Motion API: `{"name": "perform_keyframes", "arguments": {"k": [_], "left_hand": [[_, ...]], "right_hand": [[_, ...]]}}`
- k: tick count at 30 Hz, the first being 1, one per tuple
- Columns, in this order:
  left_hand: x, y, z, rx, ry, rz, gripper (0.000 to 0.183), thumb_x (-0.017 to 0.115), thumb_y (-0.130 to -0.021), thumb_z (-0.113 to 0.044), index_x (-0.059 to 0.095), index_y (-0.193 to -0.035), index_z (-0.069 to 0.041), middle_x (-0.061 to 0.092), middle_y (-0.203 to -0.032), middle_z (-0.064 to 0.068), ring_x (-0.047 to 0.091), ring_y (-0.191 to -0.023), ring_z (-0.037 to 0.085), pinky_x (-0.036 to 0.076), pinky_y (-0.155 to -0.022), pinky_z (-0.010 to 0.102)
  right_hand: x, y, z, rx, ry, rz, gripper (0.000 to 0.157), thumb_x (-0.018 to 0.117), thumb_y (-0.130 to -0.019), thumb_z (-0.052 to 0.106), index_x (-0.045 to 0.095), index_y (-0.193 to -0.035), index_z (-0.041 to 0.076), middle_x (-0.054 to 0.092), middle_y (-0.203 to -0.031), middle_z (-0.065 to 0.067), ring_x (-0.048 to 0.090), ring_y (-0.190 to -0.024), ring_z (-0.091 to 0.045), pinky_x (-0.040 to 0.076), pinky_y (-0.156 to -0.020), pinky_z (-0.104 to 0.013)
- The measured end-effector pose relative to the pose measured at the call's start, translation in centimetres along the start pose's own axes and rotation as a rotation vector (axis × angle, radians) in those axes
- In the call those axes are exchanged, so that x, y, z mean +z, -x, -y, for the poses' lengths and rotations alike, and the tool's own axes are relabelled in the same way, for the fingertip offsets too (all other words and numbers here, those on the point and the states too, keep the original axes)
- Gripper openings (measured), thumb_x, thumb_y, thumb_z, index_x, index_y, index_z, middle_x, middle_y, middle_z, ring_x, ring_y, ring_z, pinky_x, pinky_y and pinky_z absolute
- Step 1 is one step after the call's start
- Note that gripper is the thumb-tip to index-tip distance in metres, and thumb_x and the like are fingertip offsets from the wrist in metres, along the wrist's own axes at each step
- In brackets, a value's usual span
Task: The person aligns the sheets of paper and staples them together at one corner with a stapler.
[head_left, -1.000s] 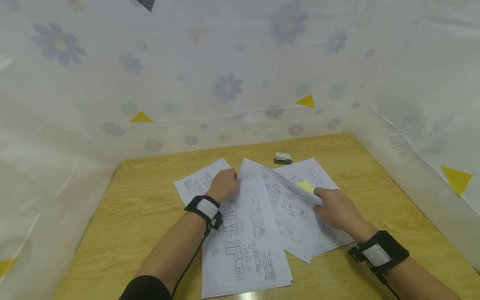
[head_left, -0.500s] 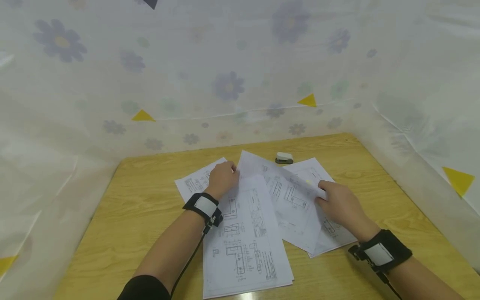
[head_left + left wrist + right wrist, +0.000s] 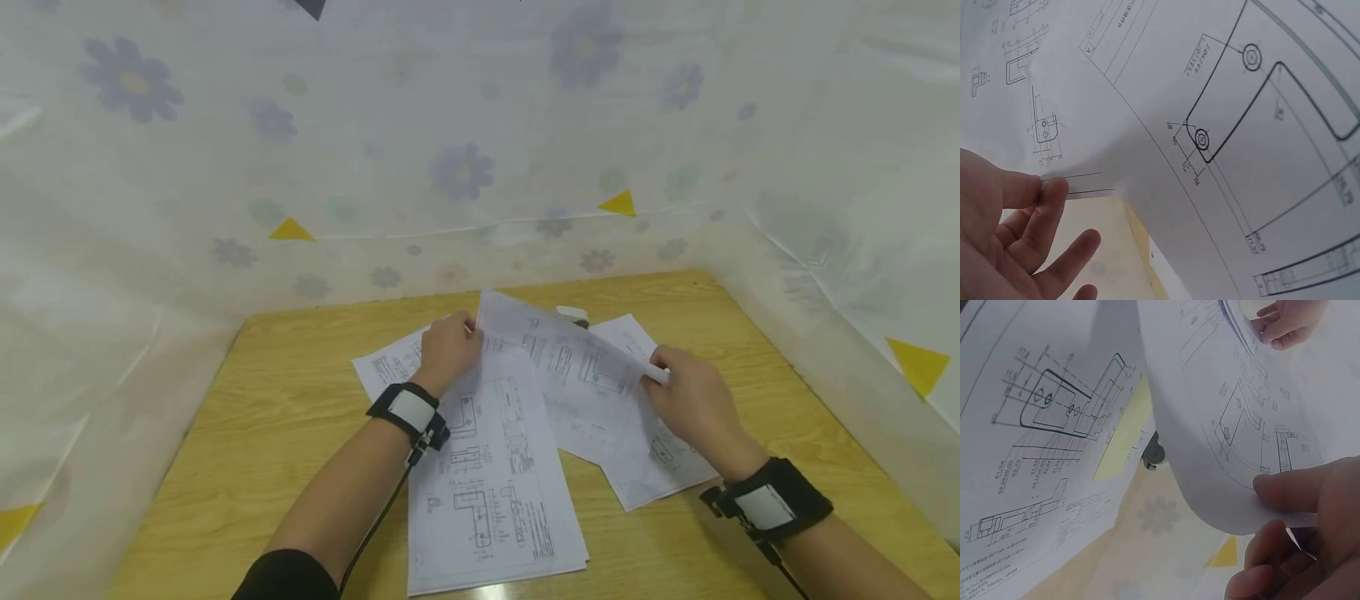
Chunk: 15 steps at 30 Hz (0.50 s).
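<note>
- Pinching printed stack (image 3: 495, 508), on bench (image 3: 277, 417), near its top edge with left grip (image 3: 450, 348).
- Clamping raised sheet (image 3: 573, 387) by its right edge in right grip (image 3: 693, 400).
- Holding raised sheet aslant between both grips, partly over lower papers (image 3: 675, 467).

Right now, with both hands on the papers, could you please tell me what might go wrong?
The raised sheet curves where the right hand grips it, so it might crease. The left hand pinches paper too, so pulling could perhaps tear it. In the head view, the raised sheet partly hides the stapler, which could get bumped.
</note>
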<state>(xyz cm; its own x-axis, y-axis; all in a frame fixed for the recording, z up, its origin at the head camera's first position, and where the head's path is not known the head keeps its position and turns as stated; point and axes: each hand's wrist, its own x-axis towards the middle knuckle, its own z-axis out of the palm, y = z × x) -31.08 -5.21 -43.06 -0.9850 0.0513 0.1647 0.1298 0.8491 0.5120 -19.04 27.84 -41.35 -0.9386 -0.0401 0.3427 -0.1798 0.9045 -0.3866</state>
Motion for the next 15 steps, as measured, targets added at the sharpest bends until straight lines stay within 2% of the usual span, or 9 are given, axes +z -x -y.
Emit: {"name": "perform_keyframes", "arguments": {"k": [4,7,15], "left_hand": [[-0.5,0.0,-0.4,-0.014,0.048,-0.042,0.018,0.061,-0.103,-0.029,0.072,-0.106,-0.015,0.074,-0.089,0.002,0.066,-0.073,0.018,0.049,-0.064,0.031],[-0.9,0.0,-0.8,-0.015,0.076,-0.076,0.016,0.062,-0.103,-0.028,0.071,-0.106,-0.015,0.075,-0.093,0.001,0.067,-0.077,0.018,0.050,-0.067,0.031],[-1.6,0.2,-1.6,0.032,0.092,-0.144,0.020,0.062,-0.105,-0.031,0.070,-0.108,-0.013,0.076,-0.098,0.005,0.069,-0.083,0.023,0.052,-0.073,0.035]], "right_hand": [[-0.1,-0.1,0.1,-0.046,-0.010,-0.103,0.015,0.077,-0.084,0.002,0.063,-0.088,0.005,0.066,-0.079,-0.015,0.049,-0.057,-0.019,0.035,-0.049,-0.028],[-0.3,-0.3,0.2,-0.077,-0.019,-0.164,0.016,0.076,-0.084,0.001,0.062,-0.088,0.004,0.062,-0.075,-0.013,0.045,-0.053,-0.015,0.032,-0.047,-0.026],[-0.8,-0.5,0.8,-0.133,-0.055,-0.262,0.020,0.074,-0.084,-0.006,0.058,-0.086,0.005,0.060,-0.077,-0.013,0.043,-0.051,-0.015,0.032,-0.046,-0.025]]}}
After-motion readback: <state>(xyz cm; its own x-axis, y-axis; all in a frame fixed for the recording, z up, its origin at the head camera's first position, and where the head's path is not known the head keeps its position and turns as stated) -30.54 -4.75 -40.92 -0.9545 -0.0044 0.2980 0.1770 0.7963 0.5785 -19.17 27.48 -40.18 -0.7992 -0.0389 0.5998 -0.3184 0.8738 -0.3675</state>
